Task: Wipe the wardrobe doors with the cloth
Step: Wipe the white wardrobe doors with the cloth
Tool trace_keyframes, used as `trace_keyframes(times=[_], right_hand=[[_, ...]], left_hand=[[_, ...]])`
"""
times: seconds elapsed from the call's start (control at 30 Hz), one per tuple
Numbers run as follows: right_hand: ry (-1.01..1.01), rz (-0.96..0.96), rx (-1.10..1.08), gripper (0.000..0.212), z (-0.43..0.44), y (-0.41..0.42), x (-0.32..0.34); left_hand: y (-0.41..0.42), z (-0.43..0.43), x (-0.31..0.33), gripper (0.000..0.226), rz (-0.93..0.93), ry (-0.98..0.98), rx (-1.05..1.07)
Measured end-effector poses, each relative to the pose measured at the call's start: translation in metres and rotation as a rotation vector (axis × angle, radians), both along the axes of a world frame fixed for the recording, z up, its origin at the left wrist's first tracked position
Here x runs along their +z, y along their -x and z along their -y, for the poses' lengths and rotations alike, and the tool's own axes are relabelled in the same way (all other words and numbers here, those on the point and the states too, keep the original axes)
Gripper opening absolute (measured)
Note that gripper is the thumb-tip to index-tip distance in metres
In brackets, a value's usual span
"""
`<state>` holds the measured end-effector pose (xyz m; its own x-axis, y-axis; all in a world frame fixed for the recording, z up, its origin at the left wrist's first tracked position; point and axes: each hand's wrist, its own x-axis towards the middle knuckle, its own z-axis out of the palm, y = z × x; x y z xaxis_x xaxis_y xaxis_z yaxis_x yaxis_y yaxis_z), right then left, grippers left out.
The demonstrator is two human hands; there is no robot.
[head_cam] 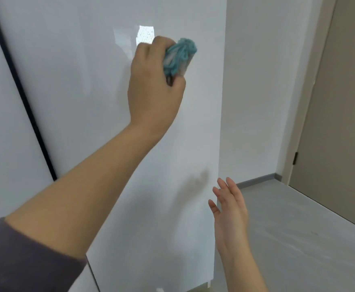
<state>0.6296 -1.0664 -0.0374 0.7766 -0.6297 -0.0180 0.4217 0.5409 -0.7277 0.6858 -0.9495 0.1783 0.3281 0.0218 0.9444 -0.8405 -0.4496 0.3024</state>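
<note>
left hand point(154, 85): grips bunched teal cloth point(179, 56), pressed on glossy white wardrobe door point(77, 81)
right hand point(230, 209): fingers straight, empty, beside door edge

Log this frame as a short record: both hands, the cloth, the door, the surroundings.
left hand: grips the cloth, raised at the wardrobe door
cloth: teal, bunched
wardrobe door: glossy white, bright reflection beside cloth
right hand: open, fingers straight, low near door's right edge
surroundings: beige room door, grey floor
</note>
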Motion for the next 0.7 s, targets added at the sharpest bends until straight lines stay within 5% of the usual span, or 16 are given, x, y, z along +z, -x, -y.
trace_keyframes(times=[0.17,0.3,0.43,0.7], right_hand=[[0.011,-0.008,-0.003,0.031,0.014,-0.015,0.001],[0.014,-0.015,-0.052,0.030,0.031,-0.023,0.000],[0.054,-0.004,-0.068,0.026,0.039,-0.033,-0.001],[-0.016,-0.034,-0.096,0.022,0.041,-0.042,-0.008]], left_hand=[[-0.049,0.051,0.072,0.051,0.508,-0.358,0.454],[-0.091,0.070,0.077,0.038,0.726,-0.657,0.660],[-0.116,0.066,0.066,0.028,0.883,-0.613,0.538],[-0.119,0.080,0.020,0.024,0.827,-0.615,0.300]])
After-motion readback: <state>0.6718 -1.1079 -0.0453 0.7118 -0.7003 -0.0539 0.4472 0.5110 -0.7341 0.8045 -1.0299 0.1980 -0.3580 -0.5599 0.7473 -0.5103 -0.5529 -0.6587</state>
